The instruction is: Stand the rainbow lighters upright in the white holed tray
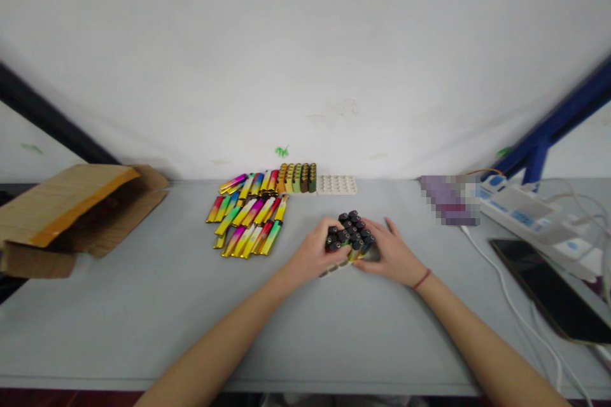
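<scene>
In front of me, a cluster of black-ended tubes (352, 226) stands upright in a pale holed tray (337, 268). My left hand (315, 248) is closed around the cluster's left side, thumb toward me. On the right side, my right hand (389, 251) holds the cluster between thumb and fingers, with its little finger raised. Their lower parts are mostly hidden by my hands; a yellow, shiny bit shows below. Left of my hands lies a pile of shiny, multicoloured lighter-shaped tubes (252, 216).
Rows of upright tubes (298, 178) stand by the wall beside a white holed tray (337, 184). An opened cardboard box (76, 203) lies left. At right are a power strip (529, 210), a black phone (548, 289), white cables (496, 267) and a pixelated purple object (446, 200).
</scene>
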The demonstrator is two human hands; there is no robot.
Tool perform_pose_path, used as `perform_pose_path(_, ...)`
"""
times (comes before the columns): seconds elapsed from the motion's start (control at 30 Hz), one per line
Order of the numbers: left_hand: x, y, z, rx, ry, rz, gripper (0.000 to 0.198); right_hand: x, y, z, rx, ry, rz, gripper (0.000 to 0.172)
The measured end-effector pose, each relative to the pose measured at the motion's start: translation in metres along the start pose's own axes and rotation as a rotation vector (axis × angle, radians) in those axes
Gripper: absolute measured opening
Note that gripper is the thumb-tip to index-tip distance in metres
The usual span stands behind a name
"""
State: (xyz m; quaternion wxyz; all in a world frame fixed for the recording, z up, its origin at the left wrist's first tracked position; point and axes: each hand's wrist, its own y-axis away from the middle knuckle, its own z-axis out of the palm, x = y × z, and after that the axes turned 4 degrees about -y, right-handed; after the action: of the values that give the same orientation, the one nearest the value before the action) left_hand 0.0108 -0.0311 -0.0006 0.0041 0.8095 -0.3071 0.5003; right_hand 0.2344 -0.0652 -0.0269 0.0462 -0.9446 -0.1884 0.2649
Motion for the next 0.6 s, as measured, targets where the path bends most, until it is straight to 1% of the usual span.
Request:
perform_pose_path(0.1, -0.003, 0.002, 0.000, 0.005, 0.016, 0.003, 0.029, 0.000, 0.000, -0.001, 0.009, 0.005, -0.006, 0.083)
perform_pose_path(0.2, -0.004, 0.006, 0.003, 0.040, 0.035, -0.011, 0.032, 0.000, 0.000, -0.001, 0.013, 0.001, -0.012, 0.081)
perform_pose_path(0.3, 0.004, 0.008, 0.005, 0.116, 0.099, -0.048, 0.032, 0.000, 0.000, -0.001, 0.009, -0.003, -0.009, 0.081)
perform_pose_path(0.4, 0.016, 0.003, -0.003, 0.235, 0.185, -0.102, 0.029, 0.001, 0.000, 0.000, 0.017, 0.000, -0.013, 0.081)
perform_pose_path(0.47, 0.022, -0.004, -0.017, 0.338, 0.223, -0.154, 0.030, 0.001, 0.000, 0.000, 0.015, -0.003, -0.016, 0.081)
perform_pose_path(0.5, 0.023, -0.008, -0.028, 0.394, 0.237, -0.197, 0.033, 0.001, 0.000, 0.000, 0.012, -0.005, -0.016, 0.081)
perform_pose_path(0.53, 0.022, -0.012, -0.042, 0.457, 0.252, -0.255, 0.036, 0.002, 0.000, 0.001, 0.009, -0.008, -0.015, 0.081)
perform_pose_path(0.6, 0.015, -0.017, -0.078, 0.552, 0.284, -0.428, 0.041, 0.002, 0.000, 0.001, 0.006, -0.008, -0.015, 0.081)
